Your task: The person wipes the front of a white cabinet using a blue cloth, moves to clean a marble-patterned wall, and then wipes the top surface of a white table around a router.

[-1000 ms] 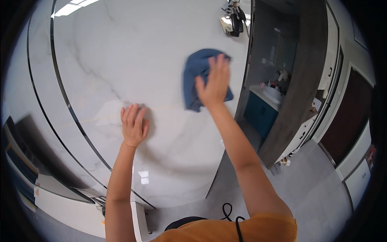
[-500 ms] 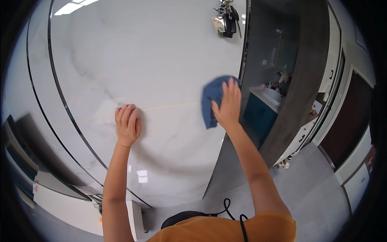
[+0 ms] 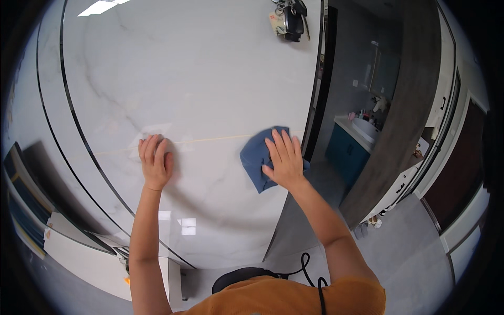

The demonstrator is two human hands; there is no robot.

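A blue cloth (image 3: 255, 157) lies against a glossy white marble-look wall panel (image 3: 210, 79), close to the panel's right edge. My right hand (image 3: 285, 161) presses on it with fingers spread, and the cloth's corners stick out on both sides of the hand. Further left, my left hand (image 3: 155, 163) touches the same panel with fingers slightly bent, thumb apart, and nothing visible in it. A thin yellowish seam (image 3: 205, 139) runs across the panel between the two hands.
A bunch of keys (image 3: 289, 21) hangs high on the panel. Right of it, a doorway shows a white washbasin (image 3: 365, 129) over a teal cabinet (image 3: 344, 152). A low white cabinet (image 3: 79, 257) stands at lower left. A black cord (image 3: 306, 268) hangs by my body.
My right hand has moved the blue cloth down and a little left, from above the seam to across it. My left hand stays at about the same place on the panel. The view has shifted slightly.
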